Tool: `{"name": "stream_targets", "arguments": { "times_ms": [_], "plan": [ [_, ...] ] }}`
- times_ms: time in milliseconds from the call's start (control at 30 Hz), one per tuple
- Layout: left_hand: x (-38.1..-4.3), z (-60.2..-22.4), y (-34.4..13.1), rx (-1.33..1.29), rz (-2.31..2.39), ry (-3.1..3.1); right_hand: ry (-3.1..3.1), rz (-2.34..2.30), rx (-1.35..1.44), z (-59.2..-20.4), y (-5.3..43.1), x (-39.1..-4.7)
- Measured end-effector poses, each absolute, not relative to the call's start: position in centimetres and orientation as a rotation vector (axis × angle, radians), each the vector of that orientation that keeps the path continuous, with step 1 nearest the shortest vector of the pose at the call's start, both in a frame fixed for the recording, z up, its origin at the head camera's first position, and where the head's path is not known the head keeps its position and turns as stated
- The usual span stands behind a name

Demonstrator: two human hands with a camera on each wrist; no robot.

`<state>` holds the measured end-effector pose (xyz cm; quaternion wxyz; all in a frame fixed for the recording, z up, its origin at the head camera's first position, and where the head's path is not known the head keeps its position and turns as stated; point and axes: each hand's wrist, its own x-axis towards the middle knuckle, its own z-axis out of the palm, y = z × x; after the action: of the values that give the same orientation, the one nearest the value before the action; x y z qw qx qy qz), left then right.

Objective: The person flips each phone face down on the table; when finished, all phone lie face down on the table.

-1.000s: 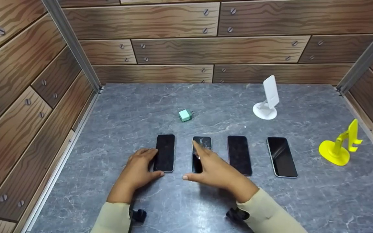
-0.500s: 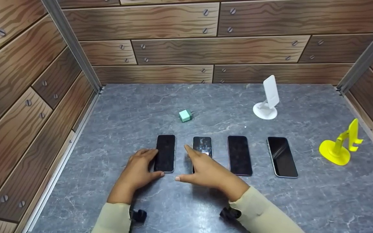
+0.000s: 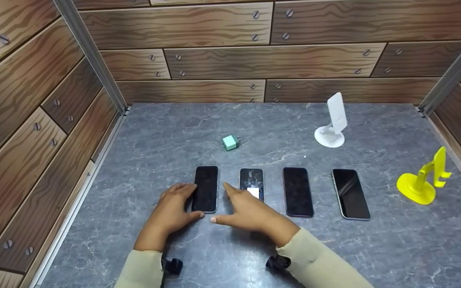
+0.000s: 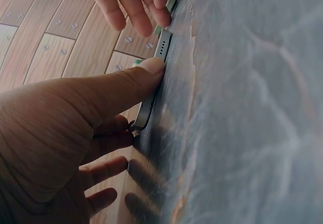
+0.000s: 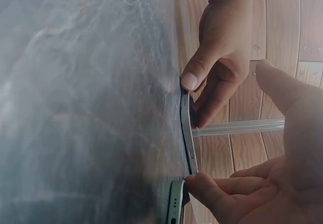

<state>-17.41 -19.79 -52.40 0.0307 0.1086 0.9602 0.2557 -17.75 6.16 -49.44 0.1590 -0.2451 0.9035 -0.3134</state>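
Head view: the black phone (image 3: 205, 189) lies flat at seven o'clock, left hand (image 3: 173, 210) gripping its corner; right hand (image 3: 247, 210), fingers spread, hovers at its four o'clock—one careless sweep might knock the neighbouring phone (image 3: 251, 182) askew.

Four phones (image 3: 205, 189), two stands (image 3: 337, 114), one charger (image 3: 229, 142)

partly hidden second phone from left (image 3: 251, 179) behind right hand (image 3: 247, 210), sleeves (image 3: 326, 262) cropped below, white speck (image 3: 305, 156) too small to tell
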Motion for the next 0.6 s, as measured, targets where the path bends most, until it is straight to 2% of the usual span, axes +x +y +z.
{"name": "stream_targets", "arguments": {
  "times_ms": [600],
  "plan": [
    [-17.4, -52.4, -20.0, 0.386, 0.795, 2.980, 2.526, -1.030, -0.744, -50.0, 4.7, -17.8]
  ]
}}
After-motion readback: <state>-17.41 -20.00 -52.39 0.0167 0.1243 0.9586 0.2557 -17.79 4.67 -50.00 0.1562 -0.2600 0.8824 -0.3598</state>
